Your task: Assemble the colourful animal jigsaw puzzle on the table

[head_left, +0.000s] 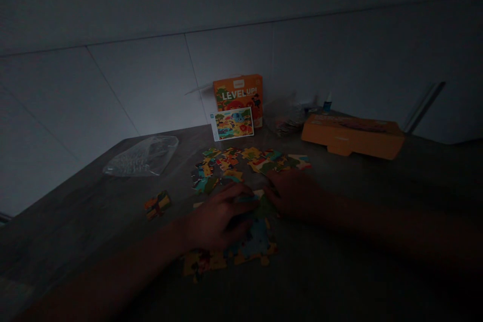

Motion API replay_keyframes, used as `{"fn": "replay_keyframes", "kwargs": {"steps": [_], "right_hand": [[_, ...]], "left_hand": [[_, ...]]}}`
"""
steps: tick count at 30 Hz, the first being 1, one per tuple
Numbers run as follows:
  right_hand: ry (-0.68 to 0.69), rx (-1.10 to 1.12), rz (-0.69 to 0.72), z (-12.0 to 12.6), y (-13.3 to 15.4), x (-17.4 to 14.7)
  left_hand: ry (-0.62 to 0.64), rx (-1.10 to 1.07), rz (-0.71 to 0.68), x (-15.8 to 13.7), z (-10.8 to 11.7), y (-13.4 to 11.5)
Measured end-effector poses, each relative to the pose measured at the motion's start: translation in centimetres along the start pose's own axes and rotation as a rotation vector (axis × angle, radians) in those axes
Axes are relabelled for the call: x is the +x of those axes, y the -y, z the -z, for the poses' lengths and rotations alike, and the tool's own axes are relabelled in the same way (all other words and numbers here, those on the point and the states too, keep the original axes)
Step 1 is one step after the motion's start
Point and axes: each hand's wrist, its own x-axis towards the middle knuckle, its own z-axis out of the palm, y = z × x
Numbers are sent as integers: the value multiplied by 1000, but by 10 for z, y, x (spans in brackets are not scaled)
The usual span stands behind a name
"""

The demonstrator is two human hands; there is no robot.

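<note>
A partly joined jigsaw puzzle (251, 244) lies on the table close to me, with yellow, blue and green areas. My left hand (217, 219) rests over its left and upper part, fingers stretched to the right and apart. Beside the puzzle's upper right edge is my right hand (289, 193), its fingers bent together by a pale and green part of the puzzle. Whatever is between those fingers is lost in the dark. Loose puzzle pieces (206, 168) are spread just beyond both hands. A small cluster of orange and green pieces (157, 205) lies off to the left.
An orange "LEVEL UP!" box (237, 93) stands by the wall, a picture card (234, 125) leaning on it. To the right are an orange open box part (352, 136), a clear bag of pieces (287, 123) and a small bottle (327, 103). A crumpled plastic bag (143, 156) lies left.
</note>
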Motion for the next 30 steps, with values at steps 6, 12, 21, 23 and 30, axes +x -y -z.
{"fn": "replay_keyframes", "kwargs": {"steps": [6, 12, 21, 23, 30], "right_hand": [[-7, 13, 26, 1, 0, -1], [-20, 14, 42, 1, -1, -2], [76, 23, 167, 10, 3, -2], [123, 41, 270, 11, 2, -3], [114, 93, 460, 5, -5, -2]], "left_hand": [[13, -13, 11, -1, 0, 0], [9, -30, 15, -1, -1, 0], [-6, -35, 17, -1, -1, 0], [-11, -39, 16, -1, -1, 0], [-18, -45, 7, -1, -2, 0]]}}
